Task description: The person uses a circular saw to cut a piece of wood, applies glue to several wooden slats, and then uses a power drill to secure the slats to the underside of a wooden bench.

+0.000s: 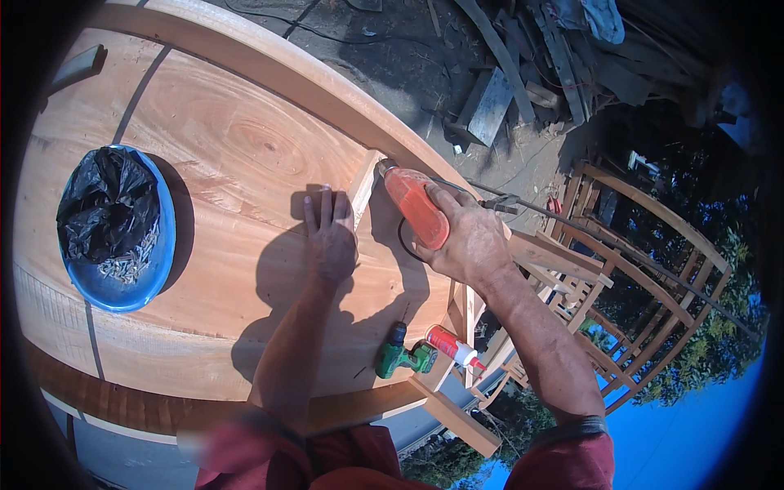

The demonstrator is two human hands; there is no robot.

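A red corded drill (416, 204) is gripped in my right hand (469, 237), its chuck against the far end of a short wooden strip (365, 188). That strip stands on the broad wooden panel (245, 188) and meets the raised wooden rail (310, 90) along the panel's far edge. Whether a bit enters the wood is hidden. Beside the strip, my left hand (332, 237) lies flat on the panel with its fingers stretched out. Its thumb side is close against the strip; I cannot tell how firmly it presses.
A blue bowl (114, 298) holds screws and a black plastic bag (110, 204). Nearer me lie a green cordless drill (400, 355) and a red-and-white bottle (451, 345). Wooden chair-like frames (645, 245) stand at the right. Scrap wood (490, 106) lies on the ground beyond.
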